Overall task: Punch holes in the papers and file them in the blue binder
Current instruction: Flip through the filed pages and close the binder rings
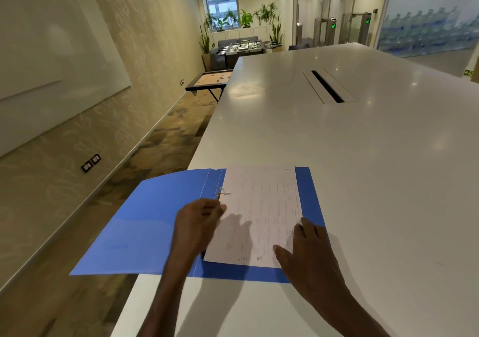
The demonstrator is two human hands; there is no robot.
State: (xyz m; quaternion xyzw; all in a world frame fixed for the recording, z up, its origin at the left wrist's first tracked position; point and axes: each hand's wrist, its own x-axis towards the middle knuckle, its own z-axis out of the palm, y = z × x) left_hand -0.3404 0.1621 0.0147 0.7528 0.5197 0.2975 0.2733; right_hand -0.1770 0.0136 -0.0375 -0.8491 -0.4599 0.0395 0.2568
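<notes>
The blue binder point(145, 222) lies open at the near left corner of the white table point(363, 168), its left cover hanging past the table's edge. A white sheet of paper point(261, 212) with faint writing lies on the binder's right half. The metal ring point(220, 193) stands at the paper's upper left edge. My left hand point(197, 222) is at the paper's left edge just below the ring, fingers curled around the edge or the ring mechanism; which one is hidden. My right hand point(308, 248) rests flat on the paper's lower right part with fingers spread.
A dark cable slot point(328, 86) is set into the table farther back. Left of the table runs a carpeted aisle along a wall with a whiteboard point(51, 51). A low game board point(207, 81), a foosball table and plants stand at the far end.
</notes>
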